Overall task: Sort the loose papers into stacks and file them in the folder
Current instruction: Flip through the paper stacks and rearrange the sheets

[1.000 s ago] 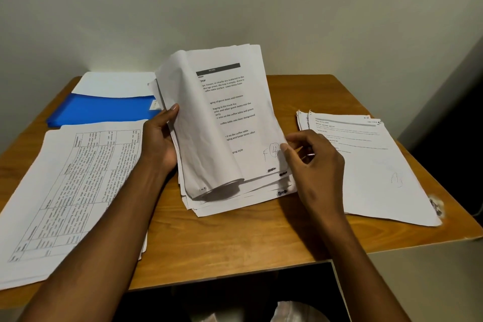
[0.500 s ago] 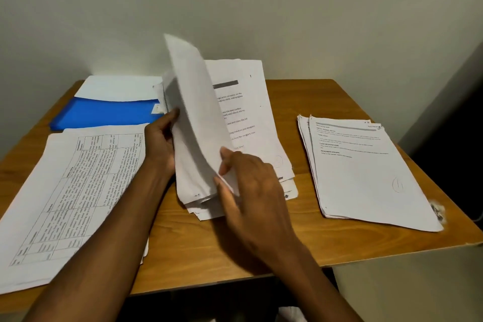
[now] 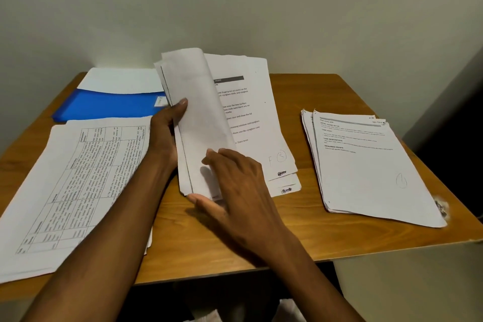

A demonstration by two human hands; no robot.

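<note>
A pile of printed papers (image 3: 251, 117) lies in the middle of the wooden table (image 3: 300, 238). Several of its sheets (image 3: 201, 123) are turned over to the left like book pages. My left hand (image 3: 167, 133) grips their left edge, thumb on the sheets. My right hand (image 3: 232, 185) lies on the bottom of those turned sheets with fingers nearly straight, its thumb at their lower edge. A stack with a printed table (image 3: 75, 180) lies at the left. Another stack of text pages (image 3: 366, 162) lies at the right. A blue folder (image 3: 109, 106) sits at the back left.
A white sheet (image 3: 120, 80) lies partly on the blue folder at the back. The wall stands just behind the table. The table's right front corner is chipped (image 3: 443, 208). Bare wood shows between the middle and right stacks.
My right hand carried a sheet from the pile's right side over to the left and laid it onto the turned sheets. A new page marked with a circled number now lies on top.
</note>
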